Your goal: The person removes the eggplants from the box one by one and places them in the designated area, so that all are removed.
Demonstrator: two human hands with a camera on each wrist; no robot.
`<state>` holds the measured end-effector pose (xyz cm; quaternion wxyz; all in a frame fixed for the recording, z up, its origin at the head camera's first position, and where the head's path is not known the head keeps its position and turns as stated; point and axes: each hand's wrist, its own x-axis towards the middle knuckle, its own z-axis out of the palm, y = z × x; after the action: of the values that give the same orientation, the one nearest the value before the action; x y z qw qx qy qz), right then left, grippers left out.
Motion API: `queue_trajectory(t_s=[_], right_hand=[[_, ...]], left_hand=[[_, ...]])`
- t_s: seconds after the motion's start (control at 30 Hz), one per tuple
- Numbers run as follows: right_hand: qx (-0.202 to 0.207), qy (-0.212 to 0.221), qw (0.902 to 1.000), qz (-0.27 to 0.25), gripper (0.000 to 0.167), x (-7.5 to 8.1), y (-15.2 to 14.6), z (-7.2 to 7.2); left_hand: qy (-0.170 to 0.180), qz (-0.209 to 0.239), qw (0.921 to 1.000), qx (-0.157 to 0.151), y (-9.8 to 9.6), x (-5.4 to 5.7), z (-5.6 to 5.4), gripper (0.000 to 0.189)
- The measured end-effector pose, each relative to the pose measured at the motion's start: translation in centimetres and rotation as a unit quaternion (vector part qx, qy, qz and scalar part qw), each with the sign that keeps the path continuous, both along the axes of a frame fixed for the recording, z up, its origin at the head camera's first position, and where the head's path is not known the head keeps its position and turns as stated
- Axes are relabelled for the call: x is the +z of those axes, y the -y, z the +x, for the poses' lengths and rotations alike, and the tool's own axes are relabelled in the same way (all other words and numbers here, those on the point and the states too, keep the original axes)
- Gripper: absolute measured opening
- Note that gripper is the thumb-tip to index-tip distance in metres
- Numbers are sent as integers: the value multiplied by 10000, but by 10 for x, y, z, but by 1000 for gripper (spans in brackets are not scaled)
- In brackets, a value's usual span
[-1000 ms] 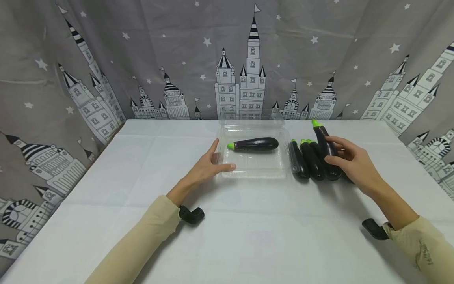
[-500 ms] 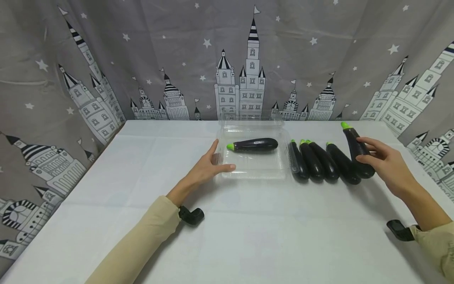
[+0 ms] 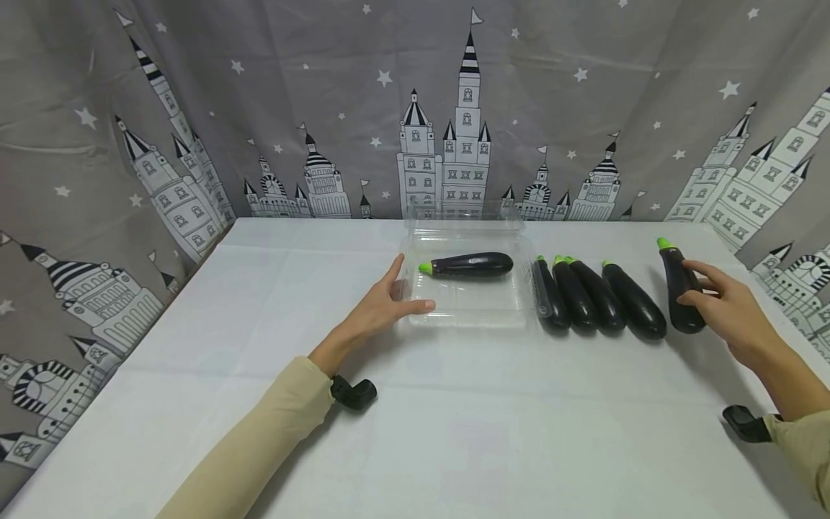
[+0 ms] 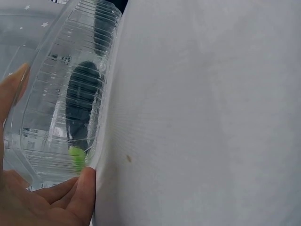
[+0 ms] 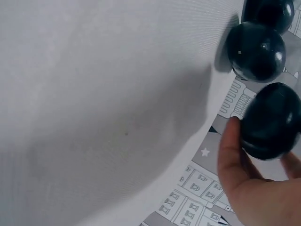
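My right hand [image 3: 735, 313] grips a dark eggplant [image 3: 682, 292] with a bright green stem end, between thumb and fingers, at the right end of a row of several eggplants [image 3: 634, 299]. In the right wrist view the held eggplant [image 5: 270, 121] looks slightly raised off the table. On the left, my left hand [image 3: 372, 310] touches the side of a clear plastic container [image 3: 476, 306], thumb and fingers spread fairly straight along it. One eggplant [image 3: 472, 264] lies crosswise inside, its green end pointing left. Through the ribbed wall the left wrist view shows that same eggplant [image 4: 81, 101].
The container's clear lid [image 3: 463, 215] stands hinged up at the back. A white cloth [image 3: 454, 418] covers the table. Behind it hangs a grey curtain [image 3: 285, 86] printed with castles and stars.
My right hand has carried its eggplant rightward, away from the row, and lowered it toward the table. The left hand stays at the container. The view shifts slightly.
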<state>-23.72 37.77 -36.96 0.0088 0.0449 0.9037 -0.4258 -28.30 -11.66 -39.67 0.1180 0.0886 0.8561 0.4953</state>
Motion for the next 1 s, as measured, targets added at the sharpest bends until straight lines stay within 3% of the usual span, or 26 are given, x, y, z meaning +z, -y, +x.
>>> queue_trajectory(t_s=[0.2, 0.57, 1.0], right_hand=[[36, 357, 9993, 86, 66, -6, 0, 0], [331, 241, 9989, 249, 58, -15, -1, -1], [578, 380, 9973, 249, 55, -13, 2, 2]], left_hand=[[22, -34, 10000, 27, -1, 1, 0, 113], [95, 38, 9999, 66, -1, 0, 1, 113], [55, 7, 10000, 71, -2, 0, 1, 112]])
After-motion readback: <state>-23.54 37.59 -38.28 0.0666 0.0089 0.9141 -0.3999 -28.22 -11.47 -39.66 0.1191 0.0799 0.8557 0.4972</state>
